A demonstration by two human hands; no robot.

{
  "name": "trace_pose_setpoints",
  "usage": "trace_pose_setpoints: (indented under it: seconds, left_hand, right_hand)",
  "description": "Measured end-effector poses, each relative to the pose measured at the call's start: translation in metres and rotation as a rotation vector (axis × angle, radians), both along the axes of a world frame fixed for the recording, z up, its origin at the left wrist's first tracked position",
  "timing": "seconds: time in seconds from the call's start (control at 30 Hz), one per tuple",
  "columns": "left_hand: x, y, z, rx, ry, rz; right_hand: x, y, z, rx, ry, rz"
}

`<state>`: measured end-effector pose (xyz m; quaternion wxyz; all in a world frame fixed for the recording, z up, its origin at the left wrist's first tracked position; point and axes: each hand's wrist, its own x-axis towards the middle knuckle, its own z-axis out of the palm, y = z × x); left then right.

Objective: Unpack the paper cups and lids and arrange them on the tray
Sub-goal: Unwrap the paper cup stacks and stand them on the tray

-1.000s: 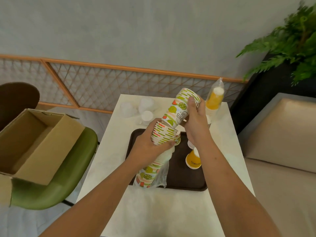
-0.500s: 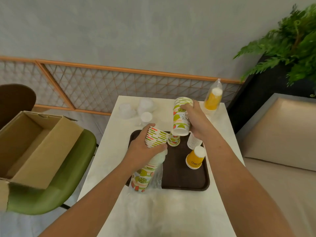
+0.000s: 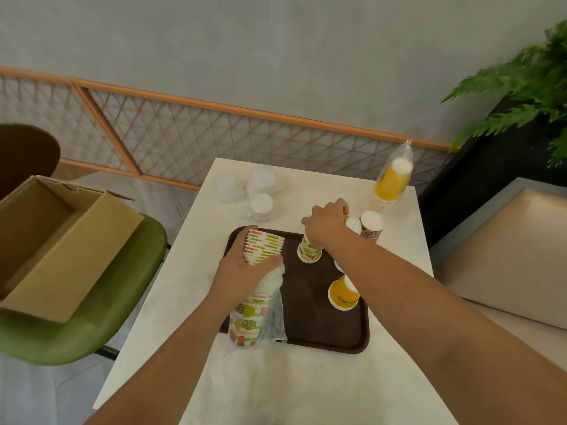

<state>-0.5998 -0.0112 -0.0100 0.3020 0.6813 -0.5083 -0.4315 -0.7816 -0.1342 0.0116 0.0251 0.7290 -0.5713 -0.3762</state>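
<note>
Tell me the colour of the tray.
Dark brown; the tray shows best in the head view.

Tally: one dark brown rectangular plastic tray [image 3: 310, 317]; one sleeved stack of fruit-printed paper cups [image 3: 245, 323]; one short bare fruit-printed stack [image 3: 308, 253]; one loose yellow paper cup [image 3: 342, 294]; one sleeved yellow cup stack [image 3: 391, 185]; one brown-patterned paper cup [image 3: 371, 230]; three clear plastic lid piles [image 3: 225, 187] [image 3: 263, 182] [image 3: 261, 207]; one open cardboard box [image 3: 61, 240].
</note>
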Motion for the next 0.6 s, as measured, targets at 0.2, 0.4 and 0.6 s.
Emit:
trace_pose_setpoints:
  seconds: [0.2, 0.4, 0.6]
  left_hand:
    - [-0.001, -0.005, -0.007, 0.019, 0.032, 0.034]
    - [0.0, -0.005, -0.011, 0.024, 0.057, 0.028]
    - [0.002, -0.004, -0.018, 0.036, 0.03, 0.016]
  right_hand:
    - [0.01, -0.008, -0.032, 0.029, 0.198, 0.119]
    - [0.018, -0.016, -0.057, 0.046, 0.248, 0.172]
    - [0.027, -0.006, -0.074, 0.081, 0.286, 0.24]
